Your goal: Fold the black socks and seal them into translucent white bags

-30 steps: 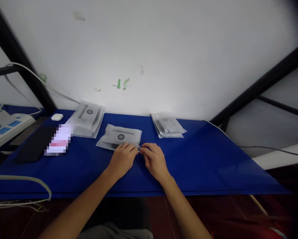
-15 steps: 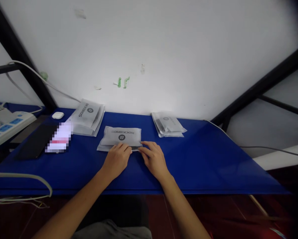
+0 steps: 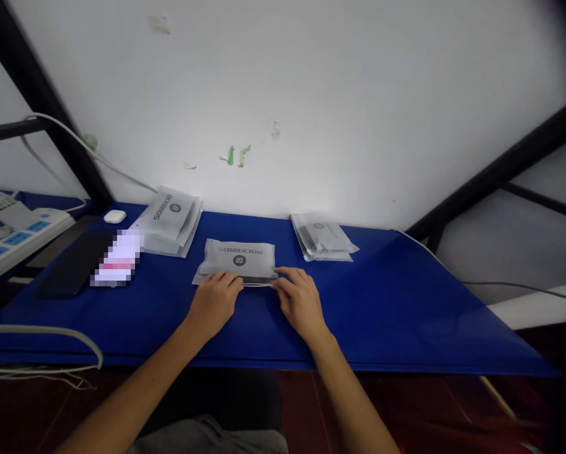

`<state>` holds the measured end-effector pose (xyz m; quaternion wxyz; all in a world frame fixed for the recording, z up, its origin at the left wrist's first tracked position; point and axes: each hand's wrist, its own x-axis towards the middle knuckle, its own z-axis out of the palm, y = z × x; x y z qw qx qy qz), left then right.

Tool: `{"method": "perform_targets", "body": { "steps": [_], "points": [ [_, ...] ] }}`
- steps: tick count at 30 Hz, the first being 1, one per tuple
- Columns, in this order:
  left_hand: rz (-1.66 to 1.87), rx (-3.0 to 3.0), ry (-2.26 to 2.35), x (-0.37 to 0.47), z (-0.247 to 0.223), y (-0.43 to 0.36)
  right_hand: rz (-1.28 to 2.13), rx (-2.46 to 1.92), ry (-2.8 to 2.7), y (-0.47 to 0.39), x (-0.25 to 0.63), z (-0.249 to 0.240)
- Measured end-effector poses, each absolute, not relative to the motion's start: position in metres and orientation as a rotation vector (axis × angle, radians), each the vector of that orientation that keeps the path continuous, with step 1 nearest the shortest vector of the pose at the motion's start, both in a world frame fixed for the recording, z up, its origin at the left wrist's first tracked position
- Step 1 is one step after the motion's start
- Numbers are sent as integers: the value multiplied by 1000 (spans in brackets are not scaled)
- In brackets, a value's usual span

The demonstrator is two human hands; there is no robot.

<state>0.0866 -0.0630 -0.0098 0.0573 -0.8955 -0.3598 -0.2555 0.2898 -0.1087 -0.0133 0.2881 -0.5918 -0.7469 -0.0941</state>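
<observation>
A frosted plastic bag (image 3: 239,252) with ROCKBROS lettering and a dark round logo lies flat in front of me, its lettering upside down. My left hand (image 3: 216,295) pinches the bag's near edge left of its middle, fingers bent. At the near right corner, my right hand (image 3: 299,297) has its thumb and fingers closed on the bag. A strip of dark content shows along the near edge between the hands.
Frosted bags (image 3: 169,217) are stacked at the back left, others (image 3: 323,234) at the back right. Black phone (image 3: 74,265), pixelated bright object (image 3: 118,258), white case (image 3: 115,217) and power strip (image 3: 22,236) are at left on the blue table (image 3: 387,302).
My left hand has slid left along the bag's near edge, widening the space between my hands. The whole view has shifted slightly.
</observation>
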Motion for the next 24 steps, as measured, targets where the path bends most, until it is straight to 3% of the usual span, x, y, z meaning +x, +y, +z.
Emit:
{"method": "perform_targets", "body": {
  "steps": [24],
  "points": [
    [-878,-2445,-1493,40,-17,-67,-285,-1692,-1794,-108,296,-13]
  ]
}}
